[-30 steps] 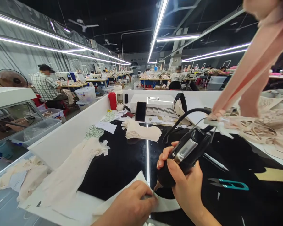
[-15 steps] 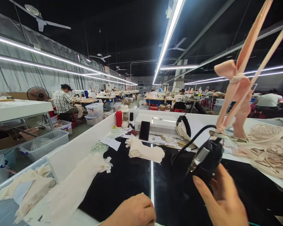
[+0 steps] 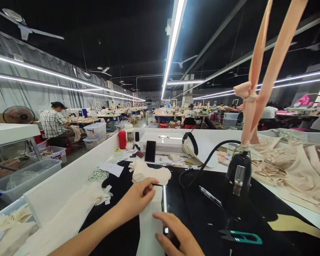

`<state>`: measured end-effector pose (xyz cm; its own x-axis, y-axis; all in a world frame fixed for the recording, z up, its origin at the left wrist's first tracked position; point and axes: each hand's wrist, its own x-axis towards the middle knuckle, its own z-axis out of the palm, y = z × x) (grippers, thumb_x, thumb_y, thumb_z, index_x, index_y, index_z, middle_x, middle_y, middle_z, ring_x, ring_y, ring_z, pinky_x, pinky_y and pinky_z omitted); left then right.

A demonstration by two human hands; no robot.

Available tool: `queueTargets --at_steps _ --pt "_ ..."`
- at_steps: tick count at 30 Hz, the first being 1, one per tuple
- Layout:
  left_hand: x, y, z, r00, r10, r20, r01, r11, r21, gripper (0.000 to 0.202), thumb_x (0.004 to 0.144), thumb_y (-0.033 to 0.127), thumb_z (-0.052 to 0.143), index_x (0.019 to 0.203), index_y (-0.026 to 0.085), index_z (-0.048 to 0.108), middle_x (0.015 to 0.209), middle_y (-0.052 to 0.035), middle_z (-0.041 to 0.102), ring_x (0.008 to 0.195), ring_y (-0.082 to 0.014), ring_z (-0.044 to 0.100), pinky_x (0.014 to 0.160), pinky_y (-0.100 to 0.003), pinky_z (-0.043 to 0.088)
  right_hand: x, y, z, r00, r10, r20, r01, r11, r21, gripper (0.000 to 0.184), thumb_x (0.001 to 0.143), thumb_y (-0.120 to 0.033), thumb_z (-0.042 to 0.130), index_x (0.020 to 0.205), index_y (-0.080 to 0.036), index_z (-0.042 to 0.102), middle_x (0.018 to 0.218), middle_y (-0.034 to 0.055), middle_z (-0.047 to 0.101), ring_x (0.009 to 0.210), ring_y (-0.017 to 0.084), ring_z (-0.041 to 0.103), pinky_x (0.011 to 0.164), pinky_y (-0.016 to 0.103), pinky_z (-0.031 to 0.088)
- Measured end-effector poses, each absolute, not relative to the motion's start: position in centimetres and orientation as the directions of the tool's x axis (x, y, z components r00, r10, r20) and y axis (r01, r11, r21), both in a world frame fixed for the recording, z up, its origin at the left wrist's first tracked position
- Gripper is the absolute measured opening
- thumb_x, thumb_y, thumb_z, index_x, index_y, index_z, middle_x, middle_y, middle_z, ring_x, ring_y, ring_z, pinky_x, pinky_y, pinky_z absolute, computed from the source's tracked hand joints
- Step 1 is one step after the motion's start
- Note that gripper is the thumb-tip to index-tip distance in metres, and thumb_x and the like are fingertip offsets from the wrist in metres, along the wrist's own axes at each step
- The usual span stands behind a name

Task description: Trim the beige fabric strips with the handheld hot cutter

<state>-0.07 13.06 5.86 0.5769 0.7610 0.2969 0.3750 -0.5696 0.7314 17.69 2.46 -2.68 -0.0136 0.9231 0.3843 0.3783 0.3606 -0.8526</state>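
Note:
My left hand is closed, its thumb and fingers pinched at the far end of a pale fabric strip on the black work surface. Over the strip's right edge is my right hand, thumb and forefinger apart. Beyond them lies a stack of cream fabric pieces. To the right, a black corded hand tool with a metal plate hangs from peach straps. A pen and teal thread snips lie right of my hands.
A phone leans on a white vented box at the back. Cream cloth covers the left side, and beige fabric parts are heaped at right. A black cable arcs over the table. Several people sit at sewing stations beyond.
My right hand has left the black hand tool and moved left to the strip. My left hand has moved forward onto the strip's far end. The view has turned slightly right.

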Motion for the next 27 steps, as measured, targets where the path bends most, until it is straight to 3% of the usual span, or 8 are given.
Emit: queueTargets --at_steps 3,9,13,16,20,27 --pt "0.0 15.3 6.6 0.517 0.8 0.306 0.395 -0.54 0.743 0.039 0.091 0.031 0.057 0.125 0.019 0.071 0.092 -0.0004 0.064 0.063 -0.0115 0.051 0.062 -0.023 0.04 16.5 4.7 -2.3 -0.073 0.935 0.346 0.37 0.348 -0.861 0.028 0.085 -0.039 0.066 0.105 -0.029 0.084 0.102 0.0048 0.081 0.093 0.025 0.074 0.086 0.033 0.058" --pt "-1.3 18.9 8.2 0.399 0.857 0.327 0.451 -0.494 0.744 0.045 0.089 0.038 0.056 0.125 0.017 0.074 0.095 -0.003 0.067 0.062 -0.0127 0.053 0.059 -0.024 0.041 18.4 9.8 -0.6 0.067 0.931 0.359 0.388 0.307 -0.869 0.034 0.089 -0.047 0.059 0.09 -0.022 0.082 0.072 0.0008 0.073 0.06 0.017 0.058 0.059 0.028 0.043" --pt "-1.4 21.5 8.4 0.321 0.883 0.343 0.502 -0.466 0.729 0.037 0.092 0.031 0.058 0.121 0.017 0.076 0.096 -0.0031 0.068 0.069 -0.0143 0.059 0.068 -0.027 0.048 20.6 12.8 0.2 0.198 0.891 0.41 0.418 0.301 -0.857 0.037 0.089 -0.051 0.06 0.091 -0.021 0.081 0.075 0.0011 0.073 0.062 0.018 0.057 0.062 0.031 0.045" --pt "-0.9 23.2 8.0 0.302 0.892 0.336 0.54 -0.45 0.711 0.026 0.101 0.031 0.063 0.12 0.016 0.073 0.1 -0.0035 0.07 0.076 -0.0158 0.065 0.076 -0.031 0.055 21.7 14.6 0.3 0.262 0.857 0.444 0.454 0.296 -0.841 0.033 0.092 -0.049 0.063 0.098 -0.021 0.079 0.079 0.0008 0.073 0.071 0.021 0.065 0.071 0.034 0.051" --pt "-0.2 25.2 6.9 0.285 0.903 0.321 0.59 -0.429 0.684 0.028 0.106 0.038 0.068 0.122 0.015 0.068 0.116 -0.0075 0.07 0.096 -0.0211 0.07 0.087 -0.04 0.061 22.9 16.9 0.1 0.286 0.838 0.465 0.513 0.276 -0.813 0.028 0.1 -0.042 0.068 0.111 -0.017 0.072 0.105 0.005 0.074 0.097 0.022 0.071 0.092 0.043 0.058" --pt "-0.1 27.1 4.6 0.276 0.915 0.294 0.656 -0.403 0.638 0.029 0.106 0.036 0.067 0.127 0.017 0.067 0.129 -0.01 0.068 0.111 -0.025 0.069 0.096 -0.045 0.061 24.3 20.4 -0.4 0.26 0.851 0.457 0.623 0.214 -0.753 0.033 0.103 -0.038 0.068 0.129 -0.018 0.066 0.131 0.0097 0.069 0.111 0.025 0.071 0.096 0.047 0.061"
